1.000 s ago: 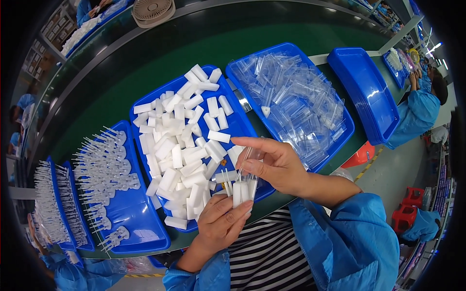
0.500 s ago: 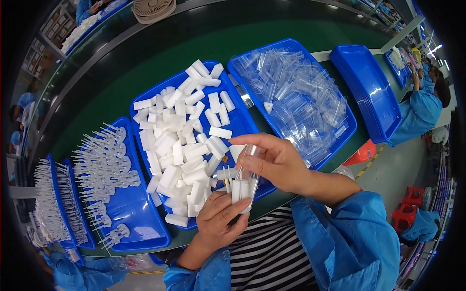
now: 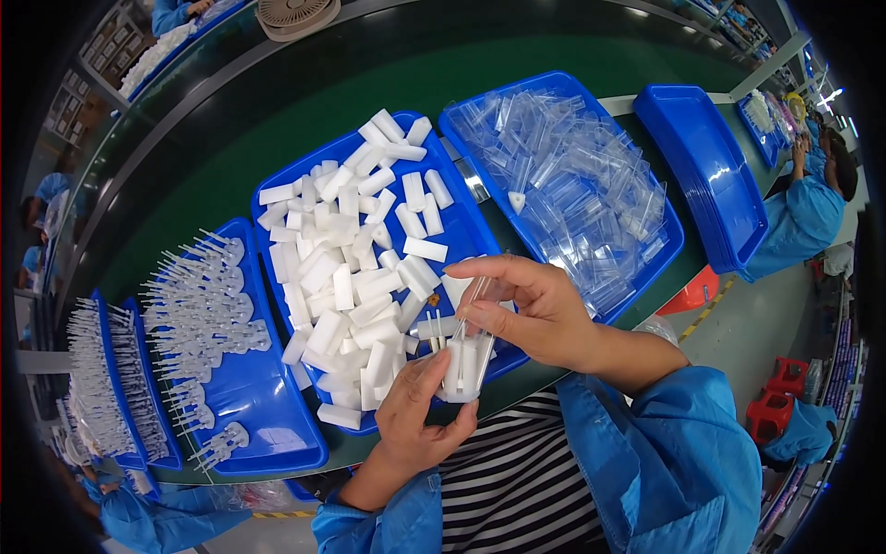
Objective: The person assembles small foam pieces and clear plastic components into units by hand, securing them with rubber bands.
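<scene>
Centrally, at the near edge of the blue tray (image 3: 472, 220), the left hand (image 3: 411, 420) pinches a white base (image 3: 457, 397) bearing white inserts (image 3: 469, 362); the right hand (image 3: 544, 309) grips a clear tube (image 3: 488, 343) overlapping them between thumb and fingers. Uneven pressure could tilt the tube, snagging an insert.

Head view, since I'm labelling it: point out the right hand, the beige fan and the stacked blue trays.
Right hand (image 3: 543, 312), head view: its middle.
Beige fan (image 3: 293, 12), head view: its grille.
Stacked blue trays (image 3: 705, 171), head view: top tray's bare floor.
</scene>
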`<state>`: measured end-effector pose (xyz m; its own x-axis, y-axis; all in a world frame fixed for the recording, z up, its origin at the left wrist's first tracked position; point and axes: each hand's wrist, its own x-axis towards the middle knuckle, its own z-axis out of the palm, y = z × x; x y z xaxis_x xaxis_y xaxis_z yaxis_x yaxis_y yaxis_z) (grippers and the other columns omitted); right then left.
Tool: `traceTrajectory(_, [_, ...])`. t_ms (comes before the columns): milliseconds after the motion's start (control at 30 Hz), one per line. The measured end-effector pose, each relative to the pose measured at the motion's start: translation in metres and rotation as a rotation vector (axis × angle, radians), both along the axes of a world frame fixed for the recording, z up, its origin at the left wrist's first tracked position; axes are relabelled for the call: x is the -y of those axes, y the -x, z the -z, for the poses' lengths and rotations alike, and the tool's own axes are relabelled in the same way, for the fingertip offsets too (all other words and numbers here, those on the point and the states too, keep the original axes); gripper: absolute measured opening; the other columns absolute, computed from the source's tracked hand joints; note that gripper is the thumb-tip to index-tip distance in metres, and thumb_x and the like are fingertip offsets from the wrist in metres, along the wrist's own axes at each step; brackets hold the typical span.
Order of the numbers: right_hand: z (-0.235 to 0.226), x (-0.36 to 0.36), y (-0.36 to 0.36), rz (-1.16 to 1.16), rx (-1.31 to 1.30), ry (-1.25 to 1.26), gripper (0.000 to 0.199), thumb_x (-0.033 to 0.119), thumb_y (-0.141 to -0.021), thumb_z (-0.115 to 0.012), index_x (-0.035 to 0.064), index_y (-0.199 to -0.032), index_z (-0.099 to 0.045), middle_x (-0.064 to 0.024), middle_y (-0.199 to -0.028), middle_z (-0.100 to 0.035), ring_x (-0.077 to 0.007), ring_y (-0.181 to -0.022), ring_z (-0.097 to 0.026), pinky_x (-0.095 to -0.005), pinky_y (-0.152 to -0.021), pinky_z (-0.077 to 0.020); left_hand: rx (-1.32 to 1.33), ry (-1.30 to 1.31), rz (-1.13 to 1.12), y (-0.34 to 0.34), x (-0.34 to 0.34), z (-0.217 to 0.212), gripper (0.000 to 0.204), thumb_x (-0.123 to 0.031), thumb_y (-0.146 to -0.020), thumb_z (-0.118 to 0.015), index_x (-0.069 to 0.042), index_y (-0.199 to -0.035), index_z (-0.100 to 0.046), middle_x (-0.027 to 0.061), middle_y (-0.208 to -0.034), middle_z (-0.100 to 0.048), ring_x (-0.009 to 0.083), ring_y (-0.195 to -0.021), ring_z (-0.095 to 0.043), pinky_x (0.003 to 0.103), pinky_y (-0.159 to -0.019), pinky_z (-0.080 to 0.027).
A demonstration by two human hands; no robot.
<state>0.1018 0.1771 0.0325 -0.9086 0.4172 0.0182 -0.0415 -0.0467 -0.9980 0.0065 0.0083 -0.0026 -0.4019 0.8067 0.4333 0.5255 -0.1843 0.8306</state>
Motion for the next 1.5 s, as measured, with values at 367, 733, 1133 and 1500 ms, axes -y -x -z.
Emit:
traceTrajectory(367, [-0.001, -0.006, 0.002, -0.081, 0.013, -0.133, 0.035, 0.003, -0.083, -0.059, 0.0029, -0.118, -0.052, -0.0077, -0.087, -0.062, -0.0112, -0.083, -0.060, -0.0244, -0.075, -0.0473, -0.106, -0.029, 0.046, 0.004, -0.002, -0.001, 0.050, -0.003, -0.063, -0.070, 0.002, -0.111, -0.056, 0.0191, -0.102, -0.060, 0.0308, -0.084, -0.060, 0.034, -0.073, -0.049])
traceTrajectory(733, [-0.010, -0.012, -0.002, -0.110, 0.057, -0.650, 0.037, 0.003, -0.080, -0.063, 0.0061, -0.115, -0.055, -0.0073, -0.095, -0.062, -0.0132, -0.085, -0.059, -0.0250, -0.077, -0.0440, -0.093, -0.015, 0.064, 0.007, -0.002, -0.001, 0.049, -0.002, -0.062, -0.071, 0.001, -0.109, -0.058, 0.0186, -0.104, -0.060, 0.0302, -0.082, -0.060, 0.033, -0.071, -0.050])
traceTrajectory(1133, [0.004, 0.000, -0.003, -0.028, -0.053, 0.069, 0.029, -0.001, -0.075, -0.067, 0.0012, -0.101, -0.054, -0.0092, -0.097, -0.057, -0.0140, -0.087, -0.058, -0.0269, -0.078, -0.0449, -0.063, -0.057, 0.130, 0.008, 0.000, -0.006, 0.052, 0.004, -0.059, -0.071, 0.000, -0.110, -0.058, 0.0183, -0.107, -0.058, 0.0298, -0.083, -0.059, 0.033, -0.070, -0.050])
traceTrajectory(1500, [0.000, -0.010, 0.004, -0.150, -0.042, 0.121, 0.030, -0.001, -0.068, -0.073, 0.0076, -0.092, -0.058, -0.0057, -0.082, -0.063, -0.0191, -0.100, -0.052, -0.0356, -0.089, -0.0383, 0.209, -0.150, 0.144, 0.009, 0.009, 0.003, 0.024, 0.001, -0.064, -0.075, 0.003, -0.084, -0.063, 0.0205, -0.114, -0.043, 0.0222, -0.083, -0.062, 0.030, -0.073, -0.052])
